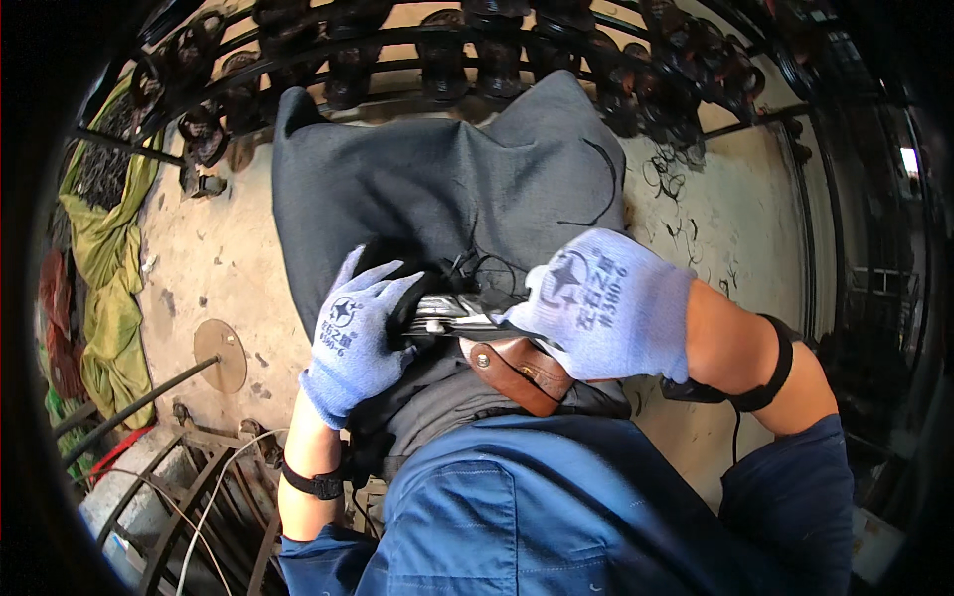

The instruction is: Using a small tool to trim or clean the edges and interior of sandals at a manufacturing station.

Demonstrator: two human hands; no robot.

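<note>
My left hand point(353, 333), in a pale blue knit glove, grips a dark rounded part point(402, 303), thumb on the near side and spread fingers over the far side. My right hand point(596, 303), gloved alike, is closed in front of my belly; what its fingers hold is hidden. Between the hands lies a shiny, striped metallic-looking piece point(457, 315), its kind unclear. Thin black strips point(487, 266) curl just beyond it. Below my right hand sits a brown leather pouch point(517, 372) with a metal snap. Dark grey cloth point(397, 189) covers my lap.
Racks with several black ring-shaped parts point(442, 70) stand along the far side. Black offcuts point(666, 179) litter the floor at right. A green-yellow sack point(104, 258) of black scraps stands at left, near a metal rod on a round plate point(220, 353) and a metal frame point(189, 487).
</note>
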